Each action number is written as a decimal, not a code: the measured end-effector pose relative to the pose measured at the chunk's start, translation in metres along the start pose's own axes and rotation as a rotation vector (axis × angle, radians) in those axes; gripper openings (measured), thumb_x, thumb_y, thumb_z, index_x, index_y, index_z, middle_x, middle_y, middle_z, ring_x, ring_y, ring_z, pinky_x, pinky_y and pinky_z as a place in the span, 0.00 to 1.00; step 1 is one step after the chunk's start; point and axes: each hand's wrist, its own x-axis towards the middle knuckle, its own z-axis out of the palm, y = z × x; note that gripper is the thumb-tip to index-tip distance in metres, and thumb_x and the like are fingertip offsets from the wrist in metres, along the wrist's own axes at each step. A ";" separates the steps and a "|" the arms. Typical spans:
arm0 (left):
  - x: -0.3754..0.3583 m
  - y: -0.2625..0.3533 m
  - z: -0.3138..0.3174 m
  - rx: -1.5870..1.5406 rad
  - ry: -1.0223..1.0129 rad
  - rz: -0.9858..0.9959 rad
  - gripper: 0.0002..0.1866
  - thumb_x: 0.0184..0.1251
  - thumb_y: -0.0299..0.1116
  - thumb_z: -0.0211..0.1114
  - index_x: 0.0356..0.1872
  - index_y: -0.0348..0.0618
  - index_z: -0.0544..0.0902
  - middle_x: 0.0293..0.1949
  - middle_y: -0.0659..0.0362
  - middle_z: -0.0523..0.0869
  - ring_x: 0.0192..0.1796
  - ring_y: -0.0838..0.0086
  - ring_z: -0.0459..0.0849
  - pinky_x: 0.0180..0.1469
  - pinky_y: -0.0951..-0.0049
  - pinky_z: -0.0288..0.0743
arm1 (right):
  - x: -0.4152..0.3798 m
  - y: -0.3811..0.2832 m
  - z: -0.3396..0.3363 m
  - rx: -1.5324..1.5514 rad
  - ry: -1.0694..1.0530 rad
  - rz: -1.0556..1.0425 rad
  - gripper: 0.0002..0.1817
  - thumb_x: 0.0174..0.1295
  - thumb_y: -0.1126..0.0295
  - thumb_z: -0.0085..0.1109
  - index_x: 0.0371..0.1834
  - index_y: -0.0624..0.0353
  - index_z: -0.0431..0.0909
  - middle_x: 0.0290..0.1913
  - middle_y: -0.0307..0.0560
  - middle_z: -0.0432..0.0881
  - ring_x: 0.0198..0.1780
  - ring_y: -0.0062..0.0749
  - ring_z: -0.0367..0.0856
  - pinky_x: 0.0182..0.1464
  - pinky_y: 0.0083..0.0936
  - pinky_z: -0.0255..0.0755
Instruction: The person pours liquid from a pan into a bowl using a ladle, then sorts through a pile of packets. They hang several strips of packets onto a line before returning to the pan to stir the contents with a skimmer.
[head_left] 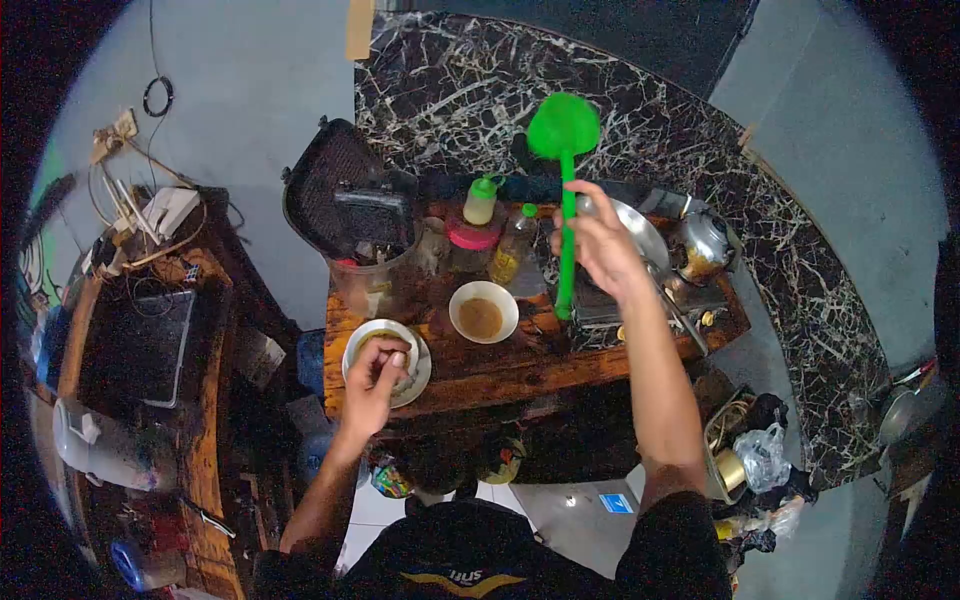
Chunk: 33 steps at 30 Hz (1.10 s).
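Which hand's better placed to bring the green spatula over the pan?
Likely the right hand: it already holds the green spatula by its handle, close to the pan. The left hand is over the left bowl, farther away.

A dark-stained wooden table (pixel 480 378) with orange-brown grain spans the centre of the frame. Near its front edge, left of centre, sits a white plate (pixel 424 380); a white bowl (pixel 511 320) of brown liquid stands at mid-frame. Behind them, from left to right, are a clear plastic tub (pixel 372 291), a pink-lidded jar (pixel 473 234) and a green-capped bottle of yellow oil (pixel 507 260). A gas stove (pixel 597 338) fills the table's right end, right of centre in the frame.
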 end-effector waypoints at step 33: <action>0.305 0.186 -0.073 1.246 0.205 0.553 0.47 0.47 0.58 0.73 0.67 0.56 0.60 0.61 0.61 0.76 0.69 0.59 0.66 0.67 0.29 0.33 | 0.214 0.123 0.087 0.037 -0.360 -0.339 0.17 0.74 0.55 0.37 0.37 0.56 0.66 0.12 0.31 0.55 0.11 0.12 0.52 0.12 0.15 0.46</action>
